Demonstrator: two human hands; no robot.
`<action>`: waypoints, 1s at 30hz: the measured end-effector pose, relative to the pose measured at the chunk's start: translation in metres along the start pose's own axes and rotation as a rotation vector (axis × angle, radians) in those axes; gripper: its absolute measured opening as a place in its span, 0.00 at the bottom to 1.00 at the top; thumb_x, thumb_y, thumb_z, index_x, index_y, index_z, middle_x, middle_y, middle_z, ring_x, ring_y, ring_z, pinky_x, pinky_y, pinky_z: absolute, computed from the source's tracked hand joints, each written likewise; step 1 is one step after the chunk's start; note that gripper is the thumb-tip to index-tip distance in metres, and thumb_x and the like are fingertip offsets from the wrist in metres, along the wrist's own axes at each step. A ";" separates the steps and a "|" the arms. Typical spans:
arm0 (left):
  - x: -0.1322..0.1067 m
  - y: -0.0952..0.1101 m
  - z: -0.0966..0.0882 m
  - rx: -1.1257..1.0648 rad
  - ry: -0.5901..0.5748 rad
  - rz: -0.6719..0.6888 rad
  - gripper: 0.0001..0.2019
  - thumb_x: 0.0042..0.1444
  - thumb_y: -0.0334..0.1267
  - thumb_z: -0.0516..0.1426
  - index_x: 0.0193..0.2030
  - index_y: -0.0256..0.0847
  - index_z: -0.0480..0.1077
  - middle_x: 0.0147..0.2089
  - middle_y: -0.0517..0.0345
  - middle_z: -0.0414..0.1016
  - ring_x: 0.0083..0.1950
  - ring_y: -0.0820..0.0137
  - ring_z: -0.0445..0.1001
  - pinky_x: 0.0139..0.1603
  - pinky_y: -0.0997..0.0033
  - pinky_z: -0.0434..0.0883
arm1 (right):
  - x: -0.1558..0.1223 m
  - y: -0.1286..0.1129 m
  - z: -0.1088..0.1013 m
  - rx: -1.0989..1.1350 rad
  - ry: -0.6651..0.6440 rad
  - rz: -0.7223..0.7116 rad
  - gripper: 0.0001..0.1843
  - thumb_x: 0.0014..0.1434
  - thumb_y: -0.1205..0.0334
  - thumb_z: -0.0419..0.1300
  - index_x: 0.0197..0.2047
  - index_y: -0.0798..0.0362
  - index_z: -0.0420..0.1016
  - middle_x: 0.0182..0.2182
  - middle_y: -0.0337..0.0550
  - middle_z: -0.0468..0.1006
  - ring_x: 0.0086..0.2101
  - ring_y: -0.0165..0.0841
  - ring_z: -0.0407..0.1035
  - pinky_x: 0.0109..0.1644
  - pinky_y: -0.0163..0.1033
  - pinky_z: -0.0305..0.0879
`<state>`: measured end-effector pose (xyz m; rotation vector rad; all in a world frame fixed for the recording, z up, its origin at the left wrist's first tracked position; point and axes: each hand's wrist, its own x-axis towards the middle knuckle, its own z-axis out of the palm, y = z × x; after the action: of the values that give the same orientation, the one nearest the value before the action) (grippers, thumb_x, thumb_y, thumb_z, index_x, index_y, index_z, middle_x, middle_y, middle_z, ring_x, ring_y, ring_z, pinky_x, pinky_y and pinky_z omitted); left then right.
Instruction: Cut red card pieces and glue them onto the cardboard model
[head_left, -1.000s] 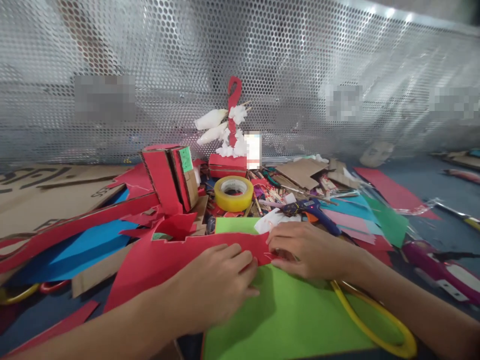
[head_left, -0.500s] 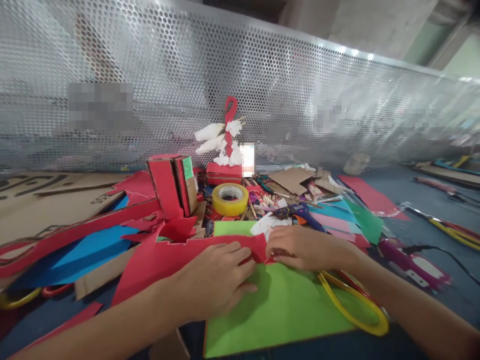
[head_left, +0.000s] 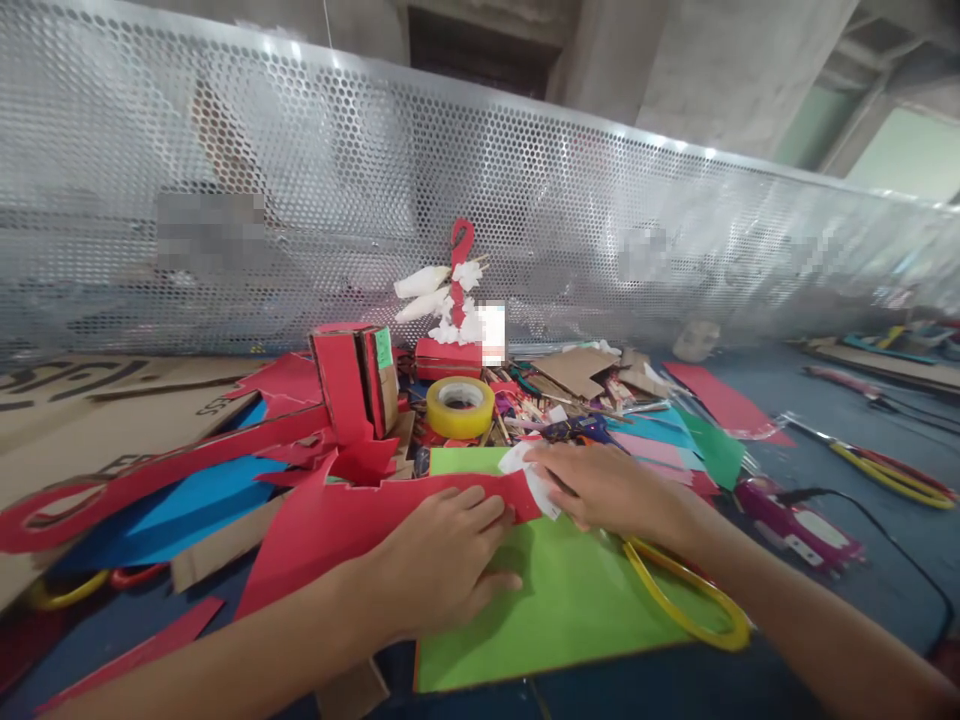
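Note:
My left hand (head_left: 450,550) rests on the red paper (head_left: 330,525), fingers lying over its edge and thumb spread apart on the green sheet (head_left: 570,610). The red paper stretches across the back part of the green sheet. My right hand (head_left: 607,485) is closed on a crumpled white tissue (head_left: 538,485), which touches the right end of the red paper. Its fingertips are partly hidden. Yellow-handled scissors (head_left: 686,595) lie on the green sheet under my right forearm.
Behind my hands are a yellow tape roll (head_left: 460,408), a red cardboard box (head_left: 349,385) and a blue glue gun (head_left: 577,428) among scraps. A purple power strip (head_left: 799,525) with a cord lies at right. A perforated metal screen (head_left: 525,200) stands behind the table.
My right hand has let go of the red paper's end and taken hold of the white tissue, bringing it onto the red paper. My left hand stays in place. The view has tilted slightly up.

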<state>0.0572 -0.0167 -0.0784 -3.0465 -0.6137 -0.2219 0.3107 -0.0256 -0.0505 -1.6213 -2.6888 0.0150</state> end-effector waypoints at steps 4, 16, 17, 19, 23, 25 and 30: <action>0.002 0.001 -0.003 -0.011 -0.001 -0.003 0.27 0.68 0.55 0.51 0.60 0.33 0.71 0.52 0.47 0.77 0.50 0.55 0.74 0.51 0.53 0.73 | -0.010 -0.012 0.013 -0.163 0.011 0.089 0.23 0.65 0.67 0.53 0.63 0.49 0.66 0.48 0.51 0.77 0.38 0.41 0.75 0.35 0.38 0.59; 0.002 0.001 0.005 -0.032 0.062 -0.017 0.30 0.68 0.59 0.48 0.57 0.34 0.74 0.49 0.46 0.78 0.48 0.55 0.75 0.49 0.54 0.73 | -0.015 -0.024 0.016 0.040 0.034 0.149 0.16 0.65 0.68 0.50 0.51 0.52 0.76 0.36 0.47 0.81 0.36 0.40 0.75 0.36 0.39 0.57; 0.001 0.001 0.005 -0.031 0.069 -0.014 0.31 0.68 0.59 0.47 0.56 0.33 0.74 0.49 0.45 0.78 0.49 0.54 0.75 0.49 0.54 0.73 | -0.015 -0.024 0.008 0.126 0.071 0.163 0.14 0.66 0.67 0.50 0.44 0.52 0.77 0.35 0.45 0.81 0.35 0.38 0.74 0.37 0.38 0.56; -0.001 0.003 0.003 -0.029 0.077 -0.018 0.32 0.69 0.60 0.45 0.57 0.32 0.74 0.50 0.42 0.79 0.50 0.54 0.75 0.50 0.54 0.73 | -0.014 -0.023 -0.009 0.327 0.173 0.133 0.14 0.66 0.67 0.50 0.40 0.50 0.77 0.35 0.41 0.81 0.34 0.34 0.73 0.38 0.37 0.58; -0.005 0.005 -0.008 -0.012 0.003 -0.043 0.31 0.70 0.57 0.46 0.59 0.32 0.73 0.53 0.40 0.79 0.53 0.52 0.76 0.51 0.55 0.73 | -0.013 -0.025 -0.022 0.658 0.165 -0.041 0.16 0.69 0.68 0.45 0.46 0.49 0.74 0.32 0.38 0.82 0.35 0.33 0.73 0.42 0.36 0.62; -0.005 0.006 -0.011 -0.008 -0.045 -0.048 0.30 0.69 0.57 0.47 0.61 0.32 0.72 0.56 0.40 0.79 0.54 0.52 0.75 0.50 0.55 0.73 | -0.012 -0.027 -0.016 0.656 0.088 -0.099 0.15 0.67 0.71 0.47 0.48 0.49 0.71 0.29 0.36 0.81 0.33 0.33 0.72 0.42 0.36 0.62; -0.006 0.005 -0.013 -0.034 -0.050 -0.053 0.30 0.68 0.57 0.50 0.61 0.32 0.72 0.57 0.40 0.78 0.55 0.52 0.75 0.50 0.55 0.73 | -0.018 -0.021 -0.001 0.280 -0.003 -0.134 0.11 0.61 0.74 0.53 0.41 0.50 0.72 0.29 0.39 0.79 0.35 0.36 0.71 0.42 0.37 0.60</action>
<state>0.0523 -0.0240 -0.0662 -3.0800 -0.7012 -0.1599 0.3007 -0.0508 -0.0497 -1.3613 -2.6442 0.3756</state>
